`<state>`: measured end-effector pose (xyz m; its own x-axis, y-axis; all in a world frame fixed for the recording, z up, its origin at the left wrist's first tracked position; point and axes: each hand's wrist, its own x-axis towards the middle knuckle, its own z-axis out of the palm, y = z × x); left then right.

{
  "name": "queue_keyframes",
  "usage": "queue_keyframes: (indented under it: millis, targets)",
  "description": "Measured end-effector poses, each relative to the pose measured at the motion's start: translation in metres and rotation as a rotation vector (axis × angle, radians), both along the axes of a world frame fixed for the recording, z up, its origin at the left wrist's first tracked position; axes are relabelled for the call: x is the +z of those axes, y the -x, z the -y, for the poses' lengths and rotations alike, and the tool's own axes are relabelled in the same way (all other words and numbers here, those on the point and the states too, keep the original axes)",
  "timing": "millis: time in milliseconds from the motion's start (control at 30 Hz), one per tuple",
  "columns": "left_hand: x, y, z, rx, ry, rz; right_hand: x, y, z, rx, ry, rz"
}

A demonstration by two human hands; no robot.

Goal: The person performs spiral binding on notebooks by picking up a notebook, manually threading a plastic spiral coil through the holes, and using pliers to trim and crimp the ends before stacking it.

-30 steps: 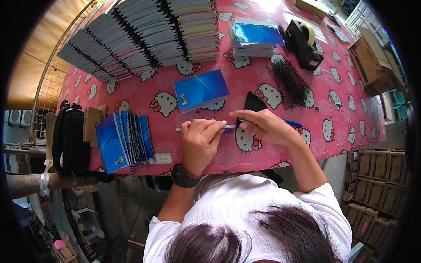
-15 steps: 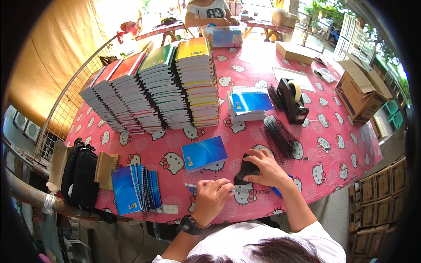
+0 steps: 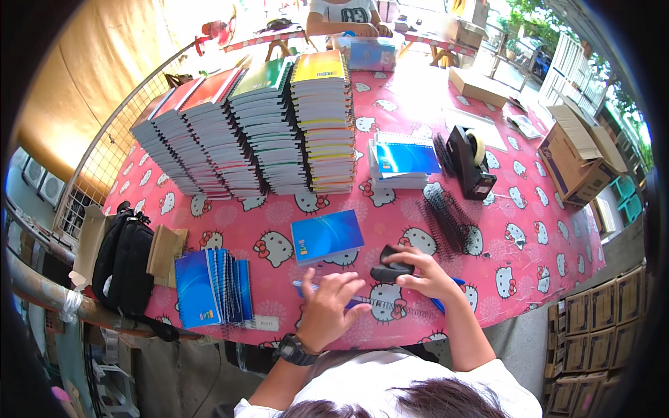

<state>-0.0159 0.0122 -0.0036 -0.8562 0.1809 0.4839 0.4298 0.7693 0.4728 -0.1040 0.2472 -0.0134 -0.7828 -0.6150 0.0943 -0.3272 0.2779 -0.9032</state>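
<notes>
My left hand, wearing a black watch, is open with its fingers spread, above a blue pen-like stick that it partly hides. A thin wire coil lies on the table between my hands. My right hand curls its fingers and thumb around a soft black item whose kind I cannot make out. Blue handles show partly beneath my right wrist. Just beyond my hands lies a small blue spiral notebook.
Tall stacks of spiral notebooks stand at the far left. Blue notebooks and a black bag are at the near left. Black coils, a tape dispenser and more notebooks lie at right. Another person sits opposite.
My left hand has opened from a closed pose, its fingers now spread. My right fingers have drawn together around the black item, which looks more bunched. The view has shifted slightly.
</notes>
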Motion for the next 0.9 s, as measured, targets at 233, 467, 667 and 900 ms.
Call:
queue_keyframes:
  millis: [233, 467, 667, 900]
  targets:
    - [-0.021, 0.001, 0.025, 0.039, 0.042, -0.016, -0.003, -0.014, 0.023, 0.170, 0.043, 0.169]
    - [-0.018, -0.003, 0.028, 0.019, 0.008, 0.020, 0.005, -0.017, 0.029, 0.240, 0.195, 0.207]
    - [-0.007, -0.006, 0.017, 0.010, 0.036, 0.005, 0.001, -0.014, 0.026, 0.230, 0.298, 0.215]
    - [-0.010, -0.008, 0.012, -0.093, 0.017, 0.011, -0.012, -0.012, 0.002, 0.020, 0.404, 0.373]
